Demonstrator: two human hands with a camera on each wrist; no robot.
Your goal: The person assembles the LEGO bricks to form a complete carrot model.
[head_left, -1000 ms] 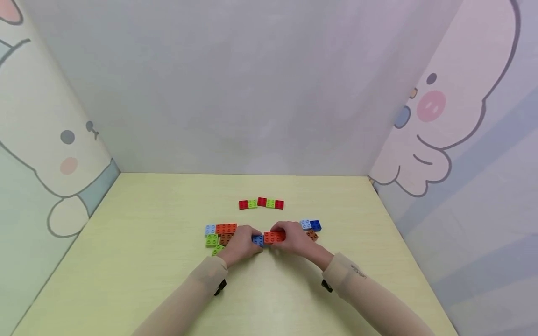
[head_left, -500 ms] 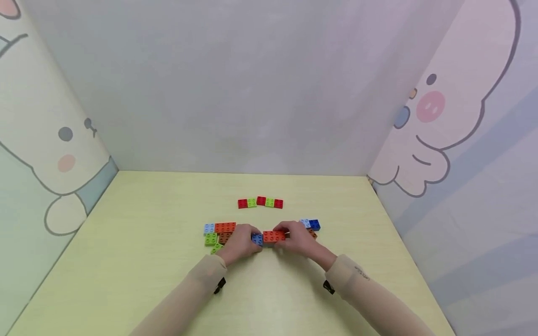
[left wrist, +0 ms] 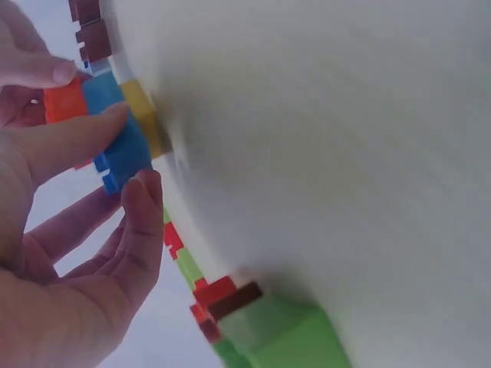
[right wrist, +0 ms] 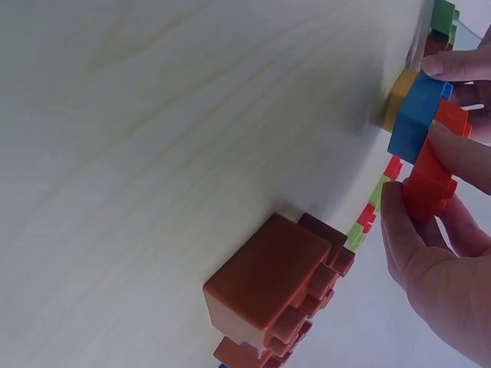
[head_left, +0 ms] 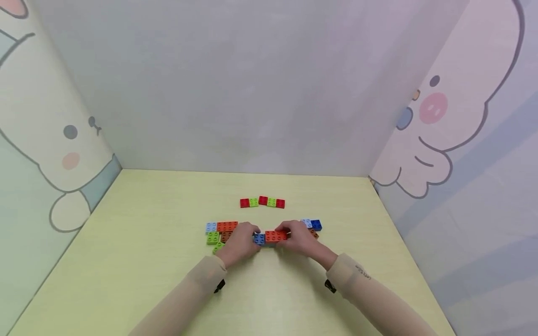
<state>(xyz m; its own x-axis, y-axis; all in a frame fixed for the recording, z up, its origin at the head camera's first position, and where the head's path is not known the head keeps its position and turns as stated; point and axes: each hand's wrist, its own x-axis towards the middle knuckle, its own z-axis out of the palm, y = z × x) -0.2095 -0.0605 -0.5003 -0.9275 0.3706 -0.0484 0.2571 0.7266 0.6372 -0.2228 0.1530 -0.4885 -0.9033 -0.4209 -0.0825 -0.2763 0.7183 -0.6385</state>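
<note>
In the middle of the table is a small stack of toy building bricks. A yellow brick (left wrist: 146,115) is lowest, a blue brick (head_left: 259,239) lies over it, and an orange-red brick (head_left: 275,236) sits on top. Several blue studs show left of the top brick. My left hand (head_left: 239,246) pinches the blue brick's left end between thumb and fingers. My right hand (head_left: 300,239) pinches the orange-red brick near its right end. In the right wrist view, the thumb lies on the orange-red brick's near side. Part of each brick is hidden behind fingers.
Left of the hands lie light blue (head_left: 211,227), orange-red (head_left: 227,226), green (head_left: 213,238) and brown bricks. At right are a dark blue brick (head_left: 316,225), a light blue one and brown bricks (right wrist: 268,268). A red and green row (head_left: 262,201) lies farther back, before the wall.
The right fingers have slid slightly rightward along the orange-red brick, so more of its top shows. The left hand keeps its hold on the blue brick. The head view shifts a little.
</note>
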